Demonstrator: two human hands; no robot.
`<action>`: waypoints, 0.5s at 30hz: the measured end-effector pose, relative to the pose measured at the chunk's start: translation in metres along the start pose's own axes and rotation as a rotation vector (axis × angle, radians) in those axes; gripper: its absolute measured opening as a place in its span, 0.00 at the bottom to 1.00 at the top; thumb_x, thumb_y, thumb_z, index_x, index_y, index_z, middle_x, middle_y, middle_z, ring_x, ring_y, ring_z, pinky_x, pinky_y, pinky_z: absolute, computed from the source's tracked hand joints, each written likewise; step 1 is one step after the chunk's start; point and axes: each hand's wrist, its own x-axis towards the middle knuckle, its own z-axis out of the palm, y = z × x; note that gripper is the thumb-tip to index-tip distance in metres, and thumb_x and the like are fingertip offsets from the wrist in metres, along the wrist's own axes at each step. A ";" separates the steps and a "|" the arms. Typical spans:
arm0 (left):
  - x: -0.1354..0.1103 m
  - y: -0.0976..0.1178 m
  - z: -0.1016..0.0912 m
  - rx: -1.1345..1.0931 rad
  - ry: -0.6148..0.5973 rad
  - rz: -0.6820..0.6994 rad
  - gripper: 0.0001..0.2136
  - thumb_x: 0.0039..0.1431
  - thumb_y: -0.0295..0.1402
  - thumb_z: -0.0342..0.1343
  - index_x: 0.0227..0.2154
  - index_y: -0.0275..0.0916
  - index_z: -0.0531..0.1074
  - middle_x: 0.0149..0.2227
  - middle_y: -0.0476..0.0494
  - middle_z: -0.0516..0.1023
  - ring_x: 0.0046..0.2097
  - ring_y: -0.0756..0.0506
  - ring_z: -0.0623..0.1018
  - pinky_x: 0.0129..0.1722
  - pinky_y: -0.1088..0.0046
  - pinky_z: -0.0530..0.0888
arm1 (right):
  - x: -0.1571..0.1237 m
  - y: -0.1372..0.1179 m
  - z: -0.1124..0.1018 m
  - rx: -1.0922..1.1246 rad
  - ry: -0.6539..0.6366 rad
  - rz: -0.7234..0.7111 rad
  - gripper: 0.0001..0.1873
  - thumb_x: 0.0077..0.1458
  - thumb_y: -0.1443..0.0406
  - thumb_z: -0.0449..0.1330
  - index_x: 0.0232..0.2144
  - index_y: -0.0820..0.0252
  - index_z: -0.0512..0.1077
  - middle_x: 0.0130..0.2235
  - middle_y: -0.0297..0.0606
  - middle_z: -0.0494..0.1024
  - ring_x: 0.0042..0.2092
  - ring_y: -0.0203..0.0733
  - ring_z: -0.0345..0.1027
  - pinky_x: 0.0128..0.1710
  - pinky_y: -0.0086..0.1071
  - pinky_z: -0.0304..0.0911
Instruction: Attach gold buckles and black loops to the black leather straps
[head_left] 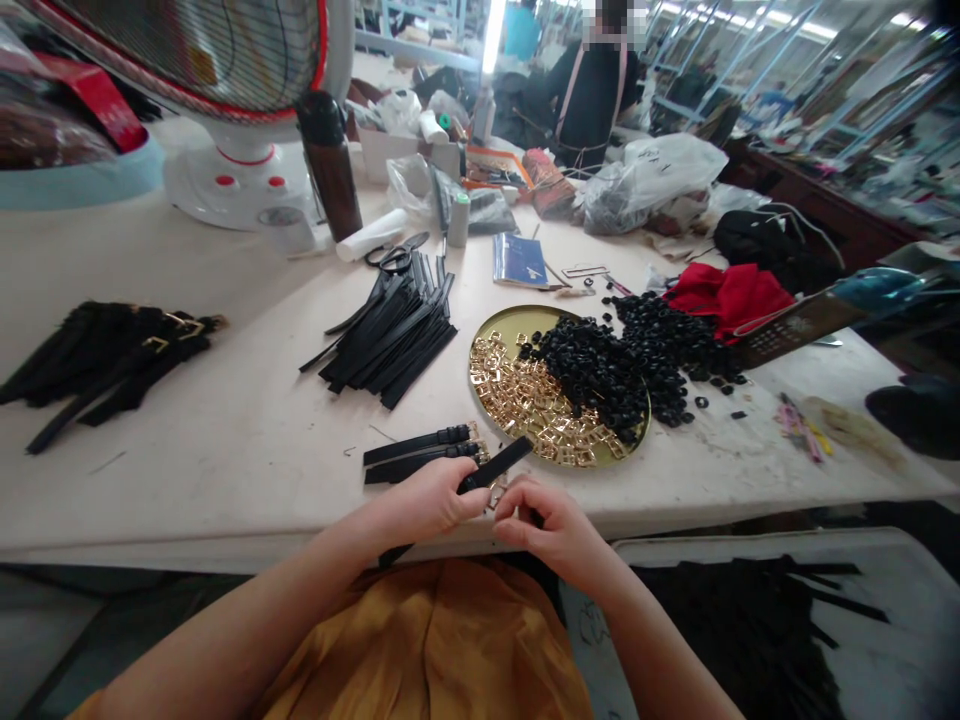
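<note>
My left hand [442, 497] is closed round a black strap [501, 462], whose free end points up and to the right. Close beside it, my right hand [541, 520] has its fingers curled and pinched together at a small gold buckle [496, 492] by the strap; how firmly it grips the buckle is partly hidden. Just beyond my left hand lie finished-looking buckled straps [416, 447] with gold ends. A round gold tray [517, 318] ahead of my hands bears many loose gold buckles [525, 410] and black loops [592, 365].
Loose black strips [397, 330] lie beyond, with scissors [394, 258] behind them. A bundle of buckled straps [127, 350] rests at left. A white fan [232, 175] stands at the back left. Red cloth [727, 298] lies right. Below the table edge, a bin [847, 545] holds black strips.
</note>
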 end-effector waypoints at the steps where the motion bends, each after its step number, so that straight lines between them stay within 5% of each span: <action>1: 0.000 0.001 0.001 -0.019 -0.035 -0.026 0.09 0.49 0.38 0.48 0.23 0.37 0.64 0.17 0.55 0.62 0.19 0.53 0.62 0.17 0.79 0.56 | -0.001 0.000 0.001 -0.034 0.053 -0.003 0.04 0.46 0.66 0.59 0.27 0.59 0.67 0.25 0.29 0.64 0.26 0.32 0.55 0.25 0.26 0.51; 8: -0.001 0.005 0.001 -0.226 -0.156 -0.057 0.12 0.50 0.42 0.48 0.23 0.38 0.61 0.17 0.57 0.60 0.18 0.55 0.61 0.16 0.80 0.57 | 0.000 0.001 0.004 0.086 0.160 -0.029 0.07 0.45 0.67 0.60 0.31 0.57 0.68 0.25 0.28 0.64 0.26 0.33 0.56 0.26 0.27 0.53; 15: -0.009 -0.006 0.005 -0.112 0.006 0.011 0.13 0.57 0.40 0.42 0.32 0.37 0.66 0.22 0.53 0.67 0.20 0.54 0.63 0.19 0.80 0.59 | 0.017 0.013 0.015 0.894 0.411 0.161 0.14 0.43 0.59 0.63 0.32 0.59 0.69 0.22 0.27 0.66 0.17 0.24 0.43 0.16 0.23 0.38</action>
